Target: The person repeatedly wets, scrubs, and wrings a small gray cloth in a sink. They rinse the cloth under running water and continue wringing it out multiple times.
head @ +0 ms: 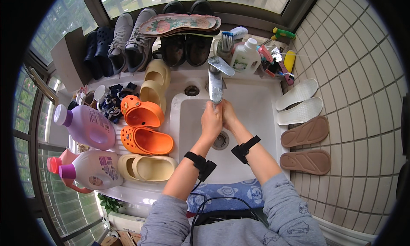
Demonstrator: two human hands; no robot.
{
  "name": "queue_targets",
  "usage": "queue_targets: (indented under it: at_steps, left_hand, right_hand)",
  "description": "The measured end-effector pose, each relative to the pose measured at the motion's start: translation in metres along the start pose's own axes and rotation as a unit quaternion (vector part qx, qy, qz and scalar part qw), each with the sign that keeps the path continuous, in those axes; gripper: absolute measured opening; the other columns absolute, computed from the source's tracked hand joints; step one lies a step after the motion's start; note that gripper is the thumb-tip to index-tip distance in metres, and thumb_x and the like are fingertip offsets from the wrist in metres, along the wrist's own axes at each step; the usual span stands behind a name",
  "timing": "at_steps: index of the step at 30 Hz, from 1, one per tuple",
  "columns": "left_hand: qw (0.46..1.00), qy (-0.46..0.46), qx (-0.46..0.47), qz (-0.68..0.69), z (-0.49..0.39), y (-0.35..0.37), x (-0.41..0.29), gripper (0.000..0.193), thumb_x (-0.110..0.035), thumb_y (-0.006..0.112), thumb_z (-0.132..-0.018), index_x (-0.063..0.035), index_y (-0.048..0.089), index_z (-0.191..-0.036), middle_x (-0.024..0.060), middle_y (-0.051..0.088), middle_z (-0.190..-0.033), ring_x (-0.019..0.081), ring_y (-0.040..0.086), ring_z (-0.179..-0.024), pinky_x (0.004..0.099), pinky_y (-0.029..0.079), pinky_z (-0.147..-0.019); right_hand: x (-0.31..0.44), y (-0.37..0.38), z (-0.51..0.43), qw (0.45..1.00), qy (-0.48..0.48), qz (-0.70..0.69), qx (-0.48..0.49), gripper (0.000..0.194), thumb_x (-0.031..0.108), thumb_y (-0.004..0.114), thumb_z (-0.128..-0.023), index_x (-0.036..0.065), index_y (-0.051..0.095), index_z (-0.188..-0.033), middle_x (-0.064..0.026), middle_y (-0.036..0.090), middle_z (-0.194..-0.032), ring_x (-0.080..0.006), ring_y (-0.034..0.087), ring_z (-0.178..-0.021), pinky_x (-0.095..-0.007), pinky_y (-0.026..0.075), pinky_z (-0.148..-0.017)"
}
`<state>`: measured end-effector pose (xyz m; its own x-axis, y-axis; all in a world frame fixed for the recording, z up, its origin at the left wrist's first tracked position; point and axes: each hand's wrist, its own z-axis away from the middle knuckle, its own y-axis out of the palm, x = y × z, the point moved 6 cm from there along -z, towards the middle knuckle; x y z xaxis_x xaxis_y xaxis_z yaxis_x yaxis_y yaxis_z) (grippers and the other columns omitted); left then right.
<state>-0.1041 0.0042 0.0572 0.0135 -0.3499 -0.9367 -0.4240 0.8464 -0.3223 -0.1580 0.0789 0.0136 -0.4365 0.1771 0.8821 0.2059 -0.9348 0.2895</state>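
My left hand (212, 121) and my right hand (228, 113) are together under the spout of the chrome faucet (216, 85). Their palms face each other and the fingers are largely hidden by the spout, so whether something lies between them does not show. Below them is the white sink basin (256, 117) with its metal drain (220, 140). Both forearms wear black straps, and the grey sleeves are pushed up.
Orange clogs (153, 140) and cream clogs (155, 168) stand left of the basin, beside detergent bottles (93, 125). Shoes and insoles (179, 24) line the back ledge, near a white bottle (246, 57). Brown soles (306, 162) rest along the right rim. A blue towel (227, 194) lies in front.
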Motion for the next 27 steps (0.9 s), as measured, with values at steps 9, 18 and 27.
queue_targets:
  at_steps: [9, 18, 27]
  left_hand:
    - [0.954, -0.241, 0.146, 0.107, -0.023, -0.003, 0.05, 0.031, -0.024, 0.052, -0.088, 0.0035, 0.056, -0.101, 0.0092, 0.062, -0.081, 0.0164, 0.058, -0.066, 0.0307, 0.045, -0.058]
    - [0.854, -0.266, 0.078, 0.44, -0.019, -0.012, 0.03, 0.042, 0.004, 0.05, -0.076, 0.0001, 0.053, -0.117, 0.0093, 0.06, -0.094, 0.0149, 0.059, -0.078, 0.026, 0.047, -0.067]
    - [0.947, -0.106, 0.145, 0.265, 0.003, 0.004, 0.031, 0.041, -0.001, 0.049, -0.077, 0.0025, 0.053, -0.118, 0.0099, 0.056, -0.11, 0.0157, 0.053, -0.086, 0.025, 0.042, -0.076]
  right_hand:
    - [0.012, -0.013, 0.005, 0.993, -0.002, 0.104, 0.06, 0.03, 0.025, 0.045, -0.096, 0.001, 0.056, -0.109, -0.0044, 0.06, -0.097, -0.0103, 0.054, -0.086, -0.0277, 0.045, -0.076]
    - [-0.018, -0.024, 0.006, 0.993, -0.041, 0.08, 0.083, 0.04, 0.042, 0.046, -0.095, 0.005, 0.055, -0.108, -0.0007, 0.056, -0.1, -0.0097, 0.05, -0.089, -0.0261, 0.041, -0.081]
    - [-0.021, -0.021, -0.011, 0.994, -0.087, -0.01, -0.066, 0.034, 0.037, 0.041, -0.095, 0.007, 0.051, -0.107, -0.0009, 0.054, -0.096, -0.0093, 0.049, -0.092, -0.0266, 0.041, -0.081]
